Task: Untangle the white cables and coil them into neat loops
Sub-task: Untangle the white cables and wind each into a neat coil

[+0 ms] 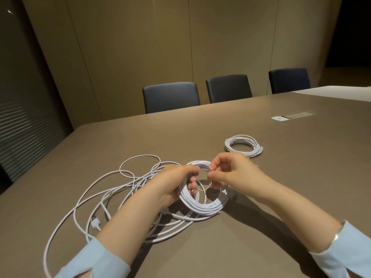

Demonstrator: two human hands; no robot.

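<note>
A coil of white cable (202,205) is held just above the brown table (261,197), in the middle of the head view. My left hand (176,183) grips its left side, fingers curled through the loop. My right hand (226,173) pinches a thin wire tie (208,179) at the coil's top right. A second tie (217,207) binds the coil's lower right. To the left sprawls a loose tangle of white cable (104,195) with a plug (95,224). A finished coil (244,146) lies further back on the right.
Three dark chairs (171,99) stand along the table's far edge. A recessed socket panel (293,116) sits in the table at the right. A beige panelled wall rises behind, and a dark slatted panel (26,127) stands at the left.
</note>
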